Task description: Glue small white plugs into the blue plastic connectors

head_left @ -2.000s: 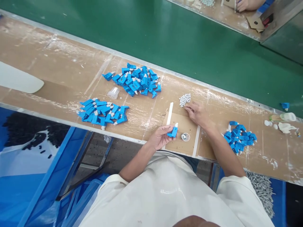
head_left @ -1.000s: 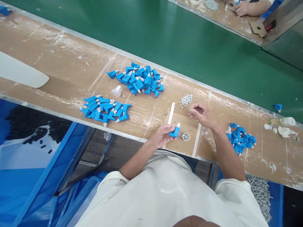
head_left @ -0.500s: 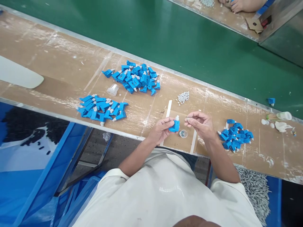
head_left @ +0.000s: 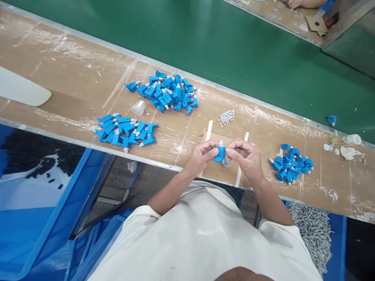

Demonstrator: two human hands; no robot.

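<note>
Presumably light, stiff, best held by its sides: blue, white-tipped plastic block [head_left: 219,155], pinched by left hand [head_left: 200,158]; right hand [head_left: 249,160], fingertips together, contents unclear.

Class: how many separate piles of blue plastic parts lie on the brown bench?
3: the far pile by the flat green surface; the near pile left of the left hand; the third pile right of the right hand.
</note>
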